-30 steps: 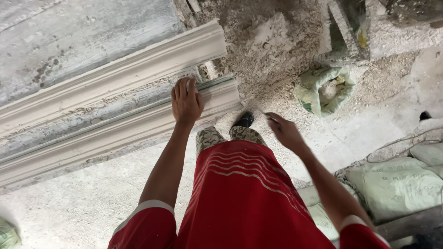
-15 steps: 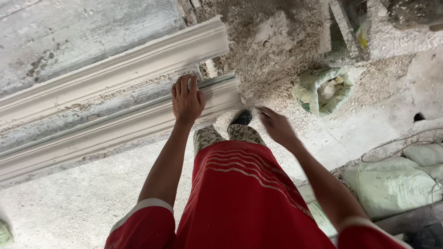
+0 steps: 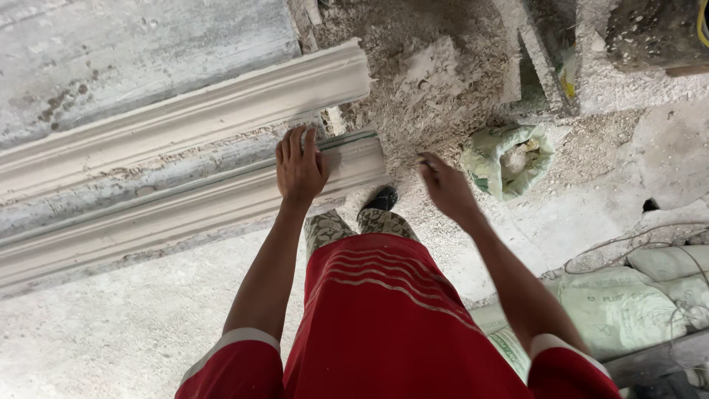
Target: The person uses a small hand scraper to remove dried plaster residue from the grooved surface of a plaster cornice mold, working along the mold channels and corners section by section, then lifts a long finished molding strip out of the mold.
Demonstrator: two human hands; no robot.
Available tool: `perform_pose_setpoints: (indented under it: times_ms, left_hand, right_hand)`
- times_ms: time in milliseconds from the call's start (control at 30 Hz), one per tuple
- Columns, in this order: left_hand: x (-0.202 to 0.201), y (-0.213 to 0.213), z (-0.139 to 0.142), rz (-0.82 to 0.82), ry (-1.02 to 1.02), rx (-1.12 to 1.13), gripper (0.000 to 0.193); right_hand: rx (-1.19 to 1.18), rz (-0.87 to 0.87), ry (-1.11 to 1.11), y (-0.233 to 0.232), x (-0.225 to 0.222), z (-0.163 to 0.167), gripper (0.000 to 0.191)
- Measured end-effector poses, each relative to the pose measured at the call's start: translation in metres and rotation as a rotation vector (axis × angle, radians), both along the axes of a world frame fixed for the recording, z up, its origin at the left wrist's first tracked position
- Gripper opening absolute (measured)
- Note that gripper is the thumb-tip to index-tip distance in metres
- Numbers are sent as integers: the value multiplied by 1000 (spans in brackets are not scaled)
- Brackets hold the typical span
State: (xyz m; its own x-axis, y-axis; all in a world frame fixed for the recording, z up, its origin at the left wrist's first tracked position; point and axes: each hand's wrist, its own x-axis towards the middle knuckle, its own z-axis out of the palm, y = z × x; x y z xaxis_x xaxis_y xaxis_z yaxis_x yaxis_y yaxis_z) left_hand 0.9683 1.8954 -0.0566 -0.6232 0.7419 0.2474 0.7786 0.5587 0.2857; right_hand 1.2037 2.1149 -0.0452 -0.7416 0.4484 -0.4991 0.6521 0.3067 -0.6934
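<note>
Left hand (image 3: pixel 300 166) is lying flat, palm down, fingers stretched out and close together, on the near white plaster moulding (image 3: pixel 185 214), close to its right end; it is pressing on top, not wrapping around it. Right hand (image 3: pixel 445 186) is hanging in the air to the right of that end, fingers loosely curled and a bit blurred, holding nothing, touching nothing that I can see. The near moulding is lying long and slanted on the floor (image 3: pixel 111 332), running from lower left up to the right. A second moulding (image 3: pixel 221 103) is lying parallel just beyond it, with a crumbly gap between. A heap of plaster rubble (image 3: pixel 436 81) is sitting past both ends. A green sack (image 3: pixel 509 159), open, with white lumps inside, is standing right of the right hand. More sacks (image 3: pixel 620 310) are lying at lower right. The person is wearing a red shirt (image 3: pixel 384 325).
</note>
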Motion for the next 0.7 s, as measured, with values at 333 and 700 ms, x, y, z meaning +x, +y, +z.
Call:
perform_pose_setpoints:
  times_ms: [333, 700]
  left_hand:
    - [-4, -2, -2, 25, 10, 9, 44]
    - [-11, 1, 8, 87, -38, 134, 45]
  right_hand:
    - [387, 202, -45, -32, -31, 11, 45]
    - [496, 390, -249, 4, -45, 25, 43]
